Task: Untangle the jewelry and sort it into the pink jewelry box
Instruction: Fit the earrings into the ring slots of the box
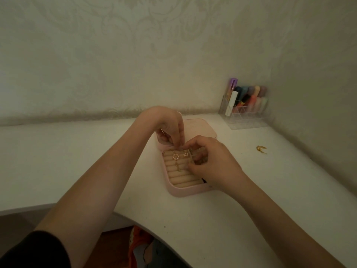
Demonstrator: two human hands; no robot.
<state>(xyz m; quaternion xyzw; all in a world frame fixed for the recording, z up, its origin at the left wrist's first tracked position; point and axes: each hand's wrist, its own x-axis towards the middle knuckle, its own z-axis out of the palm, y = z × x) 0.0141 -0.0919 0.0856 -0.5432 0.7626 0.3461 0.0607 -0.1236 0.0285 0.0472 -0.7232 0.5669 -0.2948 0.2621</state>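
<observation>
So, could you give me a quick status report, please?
Left hand and right hand pinching a gold chain over open pink jewelry box. Gold piece still loose on table. Nothing obstructing.

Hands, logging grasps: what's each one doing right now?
Left hand: pinching a gold chain over the pink jewelry box.
Right hand: fingers curled in the box; hold unclear.
</observation>
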